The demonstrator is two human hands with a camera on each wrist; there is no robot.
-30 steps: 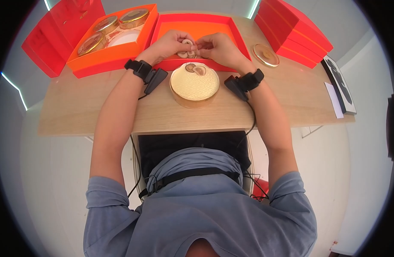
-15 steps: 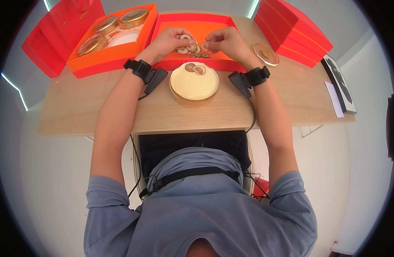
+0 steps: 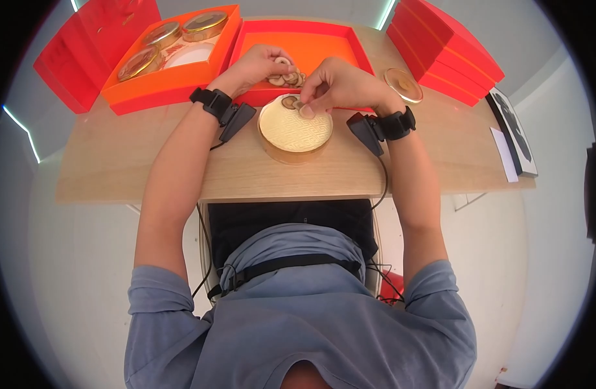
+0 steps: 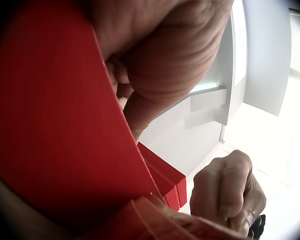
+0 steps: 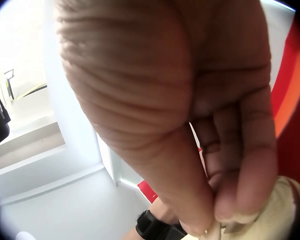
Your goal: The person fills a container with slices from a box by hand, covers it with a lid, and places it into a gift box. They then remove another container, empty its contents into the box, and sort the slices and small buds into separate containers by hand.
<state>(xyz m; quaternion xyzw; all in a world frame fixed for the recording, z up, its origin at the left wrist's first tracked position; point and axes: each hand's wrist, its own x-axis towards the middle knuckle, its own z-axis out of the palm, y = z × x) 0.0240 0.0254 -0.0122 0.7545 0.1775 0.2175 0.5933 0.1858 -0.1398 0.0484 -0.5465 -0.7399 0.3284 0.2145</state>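
Observation:
Over the open red box with an orange inside (image 3: pixel 340 52), my left hand (image 3: pixel 260 66) holds a cluster of round, tan dried slices (image 3: pixel 286 80) with darker rims. My right hand (image 3: pixel 345 85) is at the far side of a round tin (image 3: pixel 297 155) covered with embossed gold foil. Its thumb and fingers pinch a slice (image 3: pixel 306 112) against the foil. Beside it lies another darker-rimmed slice (image 3: pixel 289 102). In the left wrist view, the red box wall (image 4: pixel 55 115) hides the left fingertips. The right wrist view shows the right thumb and fingers meeting at the foil.
An orange box (image 3: pixel 175 84) at the left holds several gold-rimmed round tins, with a red bag (image 3: pixel 74 71) behind it. A clear, gold-rimmed lid (image 3: pixel 403 85) lies right of the open box. Red boxes (image 3: pixel 440 55) are stacked at the back right, near a framed picture (image 3: pixel 515 133).
My right hand has left the cluster in the left hand, moved out to the right with one slice, then come down and toward me onto the foil-topped tin. The left hand stays over the box.

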